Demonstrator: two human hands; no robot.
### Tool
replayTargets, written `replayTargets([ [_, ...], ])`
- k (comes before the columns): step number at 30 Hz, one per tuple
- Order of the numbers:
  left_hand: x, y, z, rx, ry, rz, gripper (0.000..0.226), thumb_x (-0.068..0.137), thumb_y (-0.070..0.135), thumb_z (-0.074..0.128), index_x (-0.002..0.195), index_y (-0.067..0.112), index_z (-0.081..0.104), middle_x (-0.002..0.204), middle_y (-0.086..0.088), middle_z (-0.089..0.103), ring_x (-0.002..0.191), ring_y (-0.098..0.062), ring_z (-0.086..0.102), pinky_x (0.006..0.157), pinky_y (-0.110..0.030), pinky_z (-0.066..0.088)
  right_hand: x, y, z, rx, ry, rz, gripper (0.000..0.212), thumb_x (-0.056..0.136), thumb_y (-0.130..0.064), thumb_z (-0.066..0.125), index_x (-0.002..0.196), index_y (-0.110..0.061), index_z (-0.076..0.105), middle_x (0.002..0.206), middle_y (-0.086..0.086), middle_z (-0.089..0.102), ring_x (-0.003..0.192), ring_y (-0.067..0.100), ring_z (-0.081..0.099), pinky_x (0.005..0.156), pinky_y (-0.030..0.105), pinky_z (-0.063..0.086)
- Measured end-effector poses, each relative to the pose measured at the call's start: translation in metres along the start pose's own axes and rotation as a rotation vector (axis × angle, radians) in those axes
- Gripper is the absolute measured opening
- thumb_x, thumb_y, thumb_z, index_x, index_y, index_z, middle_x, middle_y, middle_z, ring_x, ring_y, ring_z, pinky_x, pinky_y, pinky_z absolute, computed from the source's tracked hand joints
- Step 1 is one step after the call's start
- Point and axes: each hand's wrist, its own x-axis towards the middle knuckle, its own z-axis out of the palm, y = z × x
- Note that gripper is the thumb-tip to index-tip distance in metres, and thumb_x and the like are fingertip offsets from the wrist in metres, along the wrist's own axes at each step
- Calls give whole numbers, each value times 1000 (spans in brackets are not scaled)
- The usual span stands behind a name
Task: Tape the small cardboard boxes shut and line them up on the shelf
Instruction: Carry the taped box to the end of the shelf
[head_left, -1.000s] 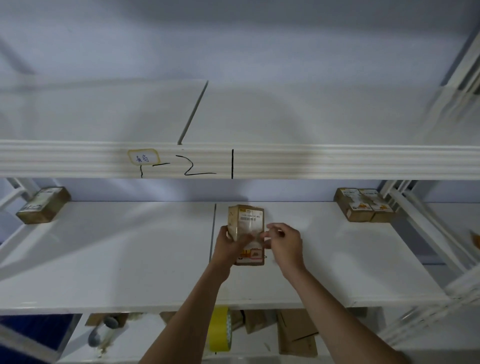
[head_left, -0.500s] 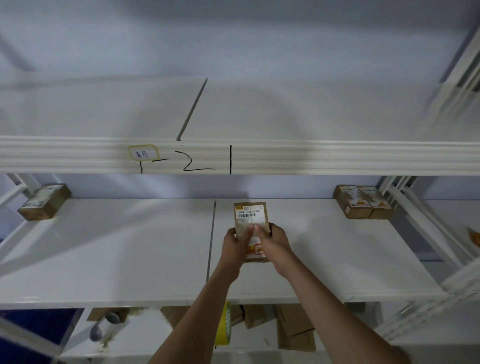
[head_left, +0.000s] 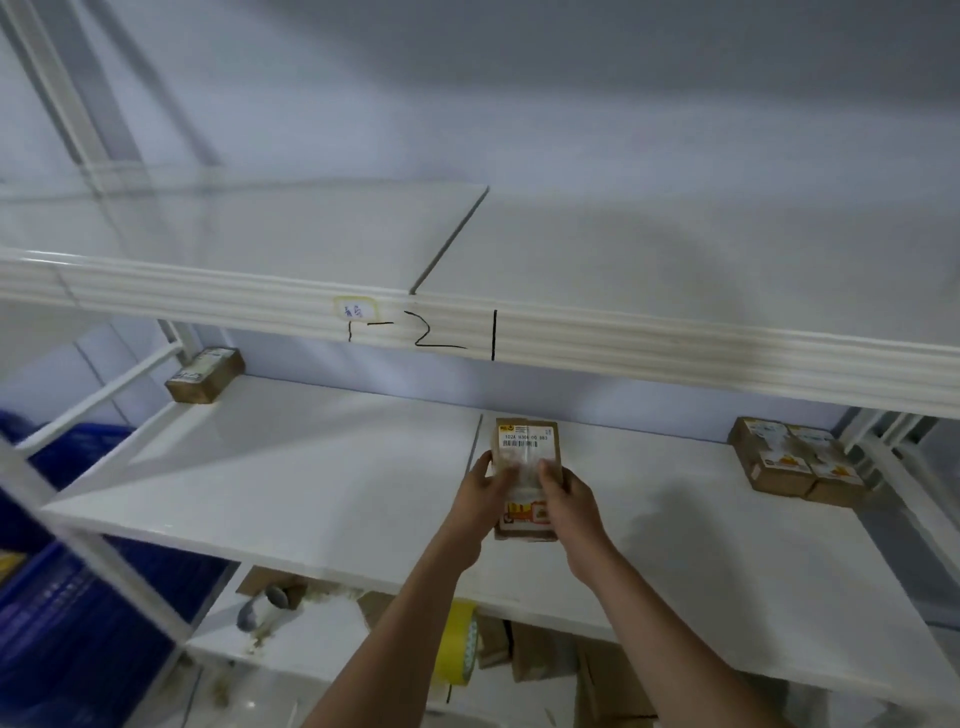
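A small brown cardboard box (head_left: 527, 441) with a white barcode label lies on the white middle shelf (head_left: 311, 467), just right of the shelf seam. My left hand (head_left: 480, 493) holds its left side and my right hand (head_left: 569, 493) its right side, thumbs pressing on the glossy tape across its top. Another small box (head_left: 205, 375) sits at the shelf's far left back. A pair of taped boxes (head_left: 795, 462) lies side by side at the far right. A yellow tape roll (head_left: 460, 644) stands on the lower shelf under my left forearm.
The upper shelf's front rail (head_left: 623, 343) carries a sticker and black marker strokes. Loose cardboard pieces (head_left: 597, 670) and a grey cylinder (head_left: 260, 608) lie on the lower shelf. Blue crates (head_left: 67, 623) stand at the left. White frame posts flank both sides.
The box went from tilted up in my hands to flat on the shelf, with both thumbs now on its top. The camera view has swung to the left.
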Motion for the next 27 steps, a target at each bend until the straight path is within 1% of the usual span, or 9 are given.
replayTargets([
  [4, -23, 8, -10, -32, 156, 20, 33, 102, 26, 53, 134, 21, 55, 98, -7, 77, 84, -24, 76, 69, -34, 61, -9, -9, 14, -3, -107, -29, 33, 102, -42, 50, 122, -18, 61, 101, 1, 74, 80, 13, 75, 60, 25, 58],
  [6, -35, 12, -18, -48, 237, 43, 35, 102, 24, 54, 137, 20, 51, 98, -9, 76, 83, -23, 76, 67, -31, 60, -14, -15, 24, 14, -152, -33, 31, 103, -42, 51, 128, -24, 53, 104, -2, 72, 77, 10, 74, 56, 23, 57],
  [8, -48, 17, -26, -64, 319, 79, 32, 102, 23, 54, 134, 23, 48, 98, -10, 75, 81, -23, 76, 65, -30, 60, -21, -19, 36, 20, -217, -35, 31, 103, -40, 51, 132, -30, 48, 105, -5, 70, 74, 6, 73, 52, 18, 53],
  [12, -70, 23, -51, -64, 428, 97, 34, 101, 28, 55, 134, 27, 46, 97, -10, 75, 80, -25, 76, 66, -36, 61, -31, -21, 65, -10, -298, -50, 36, 102, -39, 54, 136, -32, 47, 107, -5, 70, 77, 7, 74, 57, 20, 55],
  [15, -78, 18, -73, 30, 498, 125, 39, 101, 34, 55, 138, 26, 46, 102, -10, 74, 82, -23, 75, 74, -46, 62, -36, -18, 90, -28, -326, -71, 34, 102, -39, 54, 134, -32, 49, 105, -4, 71, 79, 8, 74, 60, 22, 56],
  [17, -82, 16, -87, 62, 533, 140, 43, 100, 38, 55, 141, 28, 45, 104, -8, 72, 83, -22, 75, 77, -50, 61, -41, -16, 107, -21, -330, -78, 32, 102, -40, 54, 133, -32, 50, 106, -4, 71, 82, 10, 74, 65, 26, 59],
  [20, -86, 16, -111, 46, 558, 143, 44, 100, 40, 55, 141, 30, 44, 105, -7, 72, 82, -20, 75, 77, -50, 61, -45, -15, 135, -12, -316, -105, 31, 101, -43, 54, 130, -35, 51, 108, -6, 70, 86, 10, 74, 75, 32, 62],
  [24, -84, 21, -160, 0, 570, 147, 42, 101, 38, 54, 141, 30, 44, 105, -8, 72, 81, -19, 75, 77, -44, 62, -50, -20, 184, 17, -309, -140, 27, 101, -42, 55, 127, -37, 50, 110, -7, 69, 88, 9, 73, 72, 27, 60],
  [27, -83, 25, -206, -8, 559, 156, 43, 101, 39, 53, 142, 29, 44, 105, -7, 73, 83, -19, 75, 80, -46, 61, -52, -25, 228, 14, -297, -144, 28, 101, -42, 54, 127, -36, 50, 112, -6, 68, 90, 10, 73, 75, 30, 61],
])
